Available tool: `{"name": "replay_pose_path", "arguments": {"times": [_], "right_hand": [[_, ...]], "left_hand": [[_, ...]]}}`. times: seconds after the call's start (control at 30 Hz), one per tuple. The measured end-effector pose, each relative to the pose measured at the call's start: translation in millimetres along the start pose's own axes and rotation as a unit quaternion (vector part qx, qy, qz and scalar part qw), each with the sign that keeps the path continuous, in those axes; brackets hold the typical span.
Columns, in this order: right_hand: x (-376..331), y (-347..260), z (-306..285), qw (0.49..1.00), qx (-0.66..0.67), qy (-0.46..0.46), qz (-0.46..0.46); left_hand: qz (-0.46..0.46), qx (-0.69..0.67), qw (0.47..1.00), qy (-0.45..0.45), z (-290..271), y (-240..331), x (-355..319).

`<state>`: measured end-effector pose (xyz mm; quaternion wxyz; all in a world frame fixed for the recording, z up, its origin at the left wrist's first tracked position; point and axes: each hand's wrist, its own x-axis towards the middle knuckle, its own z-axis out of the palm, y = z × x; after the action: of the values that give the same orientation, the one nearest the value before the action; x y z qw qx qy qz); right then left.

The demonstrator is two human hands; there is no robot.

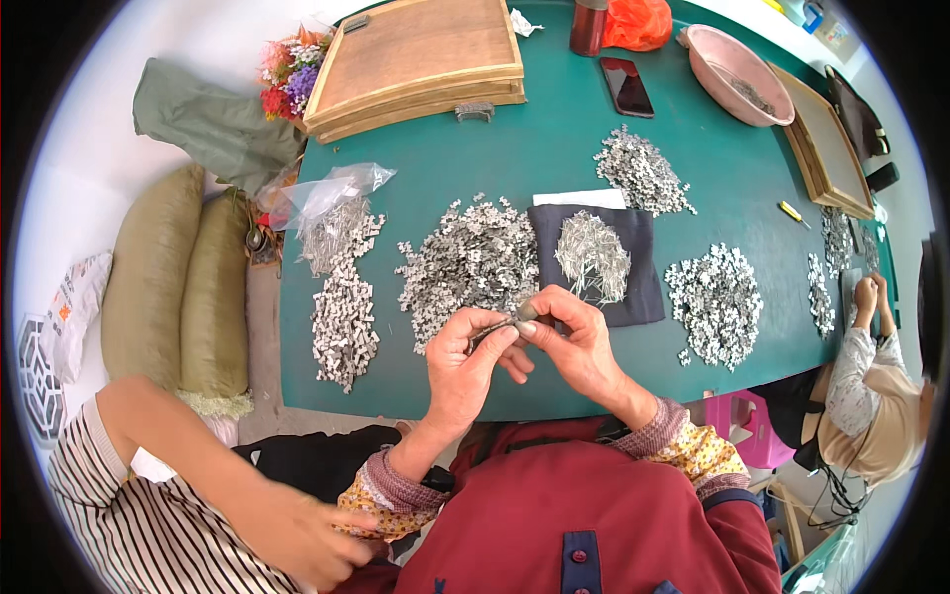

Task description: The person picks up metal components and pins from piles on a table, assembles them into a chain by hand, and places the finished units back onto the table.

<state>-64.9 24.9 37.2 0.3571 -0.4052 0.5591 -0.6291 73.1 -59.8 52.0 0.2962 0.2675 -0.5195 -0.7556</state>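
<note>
My left hand [467, 361] and my right hand [578, 342] meet at the table's near edge, thumbs and fingertips pinched together. Between the left fingers is a small dark grey metal piece [490, 331], mostly covered, so its exact kind is unclear. The right fingertips close right beside it; whatever they pinch is too small to make out. Just beyond my hands lies a heap of small grey metal pieces [465, 259]. A bundle of thin silvery pins [592, 255] rests on a dark cloth [645, 287] next to that heap.
More metal-piece heaps lie left [344, 332], right [714, 305] and farther back [641, 170]. Wooden trays [416, 59], a phone [627, 87] and a pink basin [727, 59] stand behind. A neighbour's striped-sleeved arm [213, 475] reaches in at left; another person [866, 386] sits at right.
</note>
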Motion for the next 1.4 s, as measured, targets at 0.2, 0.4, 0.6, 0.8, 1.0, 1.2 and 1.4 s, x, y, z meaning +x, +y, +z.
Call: {"name": "replay_pose_path", "arguments": {"times": [0.2, 0.4, 0.6, 0.8, 1.0, 1.2, 1.4], "right_hand": [[-3, 3, -4, 0.998, -0.033, -0.011, -0.059], [-4, -1, -2, 0.995, -0.057, -0.008, -0.086], [-4, -3, -4, 0.988, -0.099, 0.011, -0.121], [-4, -4, -5, 0.966, -0.152, -0.006, -0.210], [-4, -5, 0, 0.955, -0.182, -0.024, -0.232], [-5, 0, 13, 0.965, -0.173, -0.022, -0.198], [-14, -12, -8, 0.965, -0.213, -0.051, -0.143]], "left_hand": [[-0.020, 0.011, 0.999, -0.036, -3, 7, -2], [-0.021, 0.013, 0.999, -0.038, -3, 4, -3], [0.009, -0.028, 0.999, -0.020, 8, 2, -3], [-0.002, -0.023, 0.999, -0.036, 6, 4, -7], [0.003, -0.031, 0.999, -0.011, 2, -1, -14], [0.003, -0.022, 0.999, 0.031, -9, 0, -19], [0.002, 0.037, 0.999, 0.016, -49, 11, -11]]}}
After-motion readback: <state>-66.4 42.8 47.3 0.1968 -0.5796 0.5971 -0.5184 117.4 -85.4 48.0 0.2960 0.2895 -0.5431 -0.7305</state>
